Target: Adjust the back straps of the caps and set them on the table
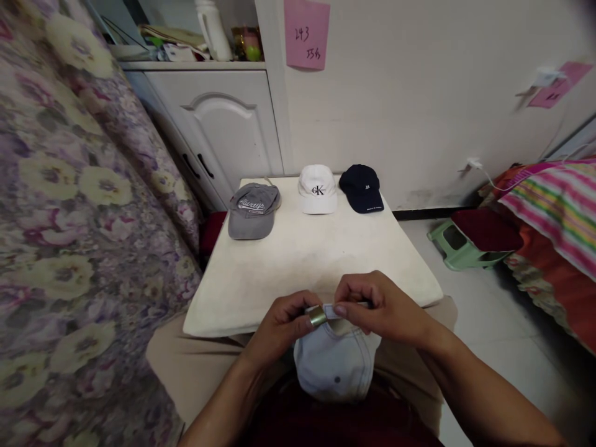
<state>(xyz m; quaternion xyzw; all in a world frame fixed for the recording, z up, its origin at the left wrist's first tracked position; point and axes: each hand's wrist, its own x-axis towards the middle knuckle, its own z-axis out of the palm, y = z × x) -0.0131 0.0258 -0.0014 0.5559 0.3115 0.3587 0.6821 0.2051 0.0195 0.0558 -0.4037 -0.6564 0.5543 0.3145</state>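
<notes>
Left hand (284, 323): pinching the metal buckle (318, 316) of the strap at the back of a pale blue cap (336, 363), fingers curling in around it.
Right hand (377, 307): pinching the strap (339, 310) just beside the buckle, thumb and fingertips pressing together on the fabric.
Pale blue cap: lying in the person's lap, just short of the near edge of the desk, crown button facing up toward the camera, back opening turning toward the hands.
Desk (288, 261): standing in front of the person, covered in a cream surface, its far edge meeting the wall.
Grey cap (254, 211): sitting at the far left of the desk, brim pointing toward the person, lettering showing on the front.
White cap (317, 189): sitting in the middle of the far edge, a black logo showing on its front, well apart from the hands.
Navy cap (361, 188): sitting just beside the white cap, to its right.
Floral cloth (69, 217): filling the left side of the view.
Green stool (459, 245): standing on the floor to the right of the desk, near a striped bed cover (554, 205).
Pink note (306, 32): hanging on the wall above the desk, beside a white cupboard (223, 124).
</notes>
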